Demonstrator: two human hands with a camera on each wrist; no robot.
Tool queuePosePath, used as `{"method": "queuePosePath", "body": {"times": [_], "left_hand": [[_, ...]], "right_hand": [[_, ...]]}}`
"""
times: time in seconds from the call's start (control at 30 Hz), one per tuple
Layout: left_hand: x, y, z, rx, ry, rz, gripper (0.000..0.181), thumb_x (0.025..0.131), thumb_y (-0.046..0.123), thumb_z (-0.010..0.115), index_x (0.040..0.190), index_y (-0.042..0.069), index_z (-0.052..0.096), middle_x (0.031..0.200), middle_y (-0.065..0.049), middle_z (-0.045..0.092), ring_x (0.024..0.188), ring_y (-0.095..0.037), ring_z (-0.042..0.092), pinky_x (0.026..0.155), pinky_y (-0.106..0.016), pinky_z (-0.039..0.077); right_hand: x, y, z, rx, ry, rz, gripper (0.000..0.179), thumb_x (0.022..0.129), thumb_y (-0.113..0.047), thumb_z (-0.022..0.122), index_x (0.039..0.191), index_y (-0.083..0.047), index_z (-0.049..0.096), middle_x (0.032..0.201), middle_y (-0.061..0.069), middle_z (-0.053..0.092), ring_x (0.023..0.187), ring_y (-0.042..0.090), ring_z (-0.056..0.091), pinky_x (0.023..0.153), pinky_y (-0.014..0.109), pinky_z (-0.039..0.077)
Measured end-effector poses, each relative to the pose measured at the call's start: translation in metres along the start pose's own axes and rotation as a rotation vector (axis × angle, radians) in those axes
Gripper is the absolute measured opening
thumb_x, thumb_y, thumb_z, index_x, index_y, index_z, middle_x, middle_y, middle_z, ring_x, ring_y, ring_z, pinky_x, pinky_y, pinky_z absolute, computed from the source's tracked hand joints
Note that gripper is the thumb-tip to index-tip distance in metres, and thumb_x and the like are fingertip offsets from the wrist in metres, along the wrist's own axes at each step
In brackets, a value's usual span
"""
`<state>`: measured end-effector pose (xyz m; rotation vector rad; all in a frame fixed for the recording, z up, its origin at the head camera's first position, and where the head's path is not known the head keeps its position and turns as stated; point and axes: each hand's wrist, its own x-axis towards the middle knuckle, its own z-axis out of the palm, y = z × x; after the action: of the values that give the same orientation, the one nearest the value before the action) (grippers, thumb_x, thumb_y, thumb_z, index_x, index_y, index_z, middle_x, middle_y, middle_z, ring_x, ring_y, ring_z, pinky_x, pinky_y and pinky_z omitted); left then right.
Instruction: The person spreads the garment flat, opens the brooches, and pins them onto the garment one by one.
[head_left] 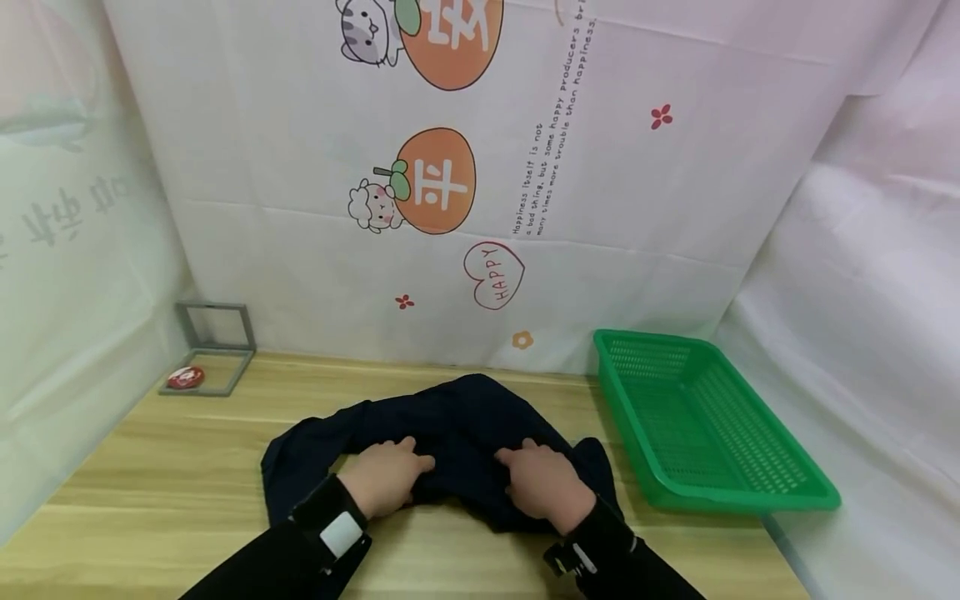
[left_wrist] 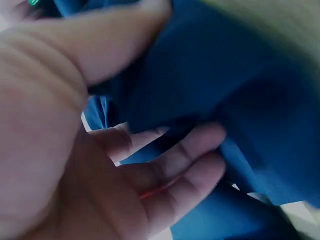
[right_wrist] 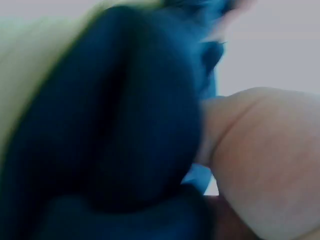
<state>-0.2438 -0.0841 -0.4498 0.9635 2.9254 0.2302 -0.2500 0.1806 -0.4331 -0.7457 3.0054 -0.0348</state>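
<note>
A crumpled dark navy garment lies in a loose arch on the wooden table, with a long sleeve-like part reaching toward the left front. My left hand pinches its inner edge; in the left wrist view the cloth passes between the thumb and the curled fingers. My right hand grips the garment further right, its thumb against a thick fold in the blurred right wrist view. The right fingertips are hidden by cloth.
At the right stands a green plastic basket with perforated sides. A grey hinged frame stands open at the back left, with a small red item in it. Printed white sheeting encloses the wooden table at back and sides.
</note>
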Motion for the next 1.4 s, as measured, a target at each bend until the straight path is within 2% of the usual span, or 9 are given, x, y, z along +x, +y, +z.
{"method": "queuePosePath", "body": {"times": [0.13,0.27,0.37,0.5,0.73,0.93,1.1,1.27,1.4], "left_hand": [[-0.002,-0.003,0.003,0.023,0.028,-0.046,0.025,0.091,0.001,0.07,0.111,0.015,0.073,0.098,-0.007,0.066,0.084,-0.026,0.063,0.068,-0.041,0.054],[-0.006,-0.007,0.0,0.062,0.023,-0.157,0.028,0.093,0.001,0.067,0.118,0.013,0.071,0.11,-0.015,0.066,0.089,-0.032,0.065,0.066,-0.044,0.054],[-0.011,-0.015,-0.007,0.042,0.033,-0.227,0.036,0.094,-0.004,0.062,0.126,0.012,0.068,0.122,-0.024,0.061,0.078,-0.034,0.064,0.056,-0.042,0.051],[-0.023,-0.029,-0.019,0.029,0.072,-0.253,0.038,0.094,-0.01,0.06,0.127,0.008,0.066,0.124,-0.031,0.057,0.065,-0.032,0.061,0.047,-0.038,0.044],[-0.048,-0.061,-0.033,0.069,0.163,-0.313,0.038,0.092,-0.014,0.057,0.126,0.002,0.065,0.12,-0.033,0.052,0.056,-0.023,0.054,0.047,-0.035,0.045],[-0.05,-0.061,-0.036,0.166,0.238,-0.244,0.043,0.087,-0.002,0.067,0.13,0.004,0.063,0.111,-0.024,0.055,0.072,-0.031,0.057,0.062,-0.045,0.05],[-0.036,-0.047,-0.025,0.214,0.271,-0.121,0.033,0.088,0.004,0.069,0.12,0.008,0.069,0.105,-0.01,0.061,0.087,-0.029,0.056,0.073,-0.046,0.047],[-0.019,-0.033,-0.01,0.194,0.267,-0.009,0.006,0.089,0.013,0.073,0.095,0.014,0.072,0.086,0.001,0.065,0.079,-0.022,0.059,0.07,-0.039,0.043],[-0.013,-0.021,-0.003,0.142,0.158,0.009,0.036,0.082,0.035,0.082,0.107,0.011,0.072,0.096,-0.002,0.068,0.088,-0.025,0.06,0.08,-0.043,0.045]], "right_hand": [[0.007,0.012,0.012,0.032,-0.036,0.002,0.014,0.092,-0.022,0.073,0.103,-0.017,0.065,0.079,0.001,0.058,0.068,0.024,0.056,0.064,0.047,0.05],[0.005,0.018,0.002,0.086,-0.042,0.009,0.012,0.099,-0.028,0.064,0.097,-0.017,0.06,0.07,-0.004,0.052,0.059,0.016,0.051,0.062,0.04,0.045],[0.005,0.021,-0.008,0.117,-0.004,0.006,0.02,0.103,-0.031,0.057,0.091,-0.015,0.056,0.064,-0.001,0.043,0.054,0.015,0.041,0.059,0.038,0.037],[0.006,0.031,-0.011,0.147,0.051,-0.011,0.026,0.105,-0.031,0.051,0.086,-0.015,0.055,0.063,-0.001,0.042,0.054,0.014,0.039,0.059,0.037,0.036],[-0.004,0.055,-0.017,0.155,0.151,0.157,0.03,0.106,-0.025,0.051,0.079,-0.013,0.05,0.062,0.003,0.042,0.053,0.017,0.04,0.055,0.034,0.034],[-0.008,0.05,-0.019,0.08,0.265,0.143,0.017,0.1,-0.021,0.063,0.098,-0.006,0.058,0.077,0.006,0.051,0.064,0.021,0.051,0.058,0.036,0.043],[-0.006,0.029,-0.023,0.011,0.425,-0.075,0.016,0.091,-0.01,0.073,0.103,-0.006,0.063,0.088,0.005,0.057,0.077,0.021,0.056,0.068,0.036,0.049],[0.003,0.006,-0.023,0.028,0.283,-0.33,0.015,0.095,-0.001,0.062,0.096,-0.015,0.069,0.088,-0.002,0.06,0.079,0.015,0.06,0.071,0.03,0.051],[0.007,-0.006,-0.014,0.023,0.097,-0.317,0.021,0.096,-0.006,0.065,0.114,-0.014,0.07,0.102,0.0,0.065,0.089,0.016,0.062,0.078,0.029,0.052]]}}
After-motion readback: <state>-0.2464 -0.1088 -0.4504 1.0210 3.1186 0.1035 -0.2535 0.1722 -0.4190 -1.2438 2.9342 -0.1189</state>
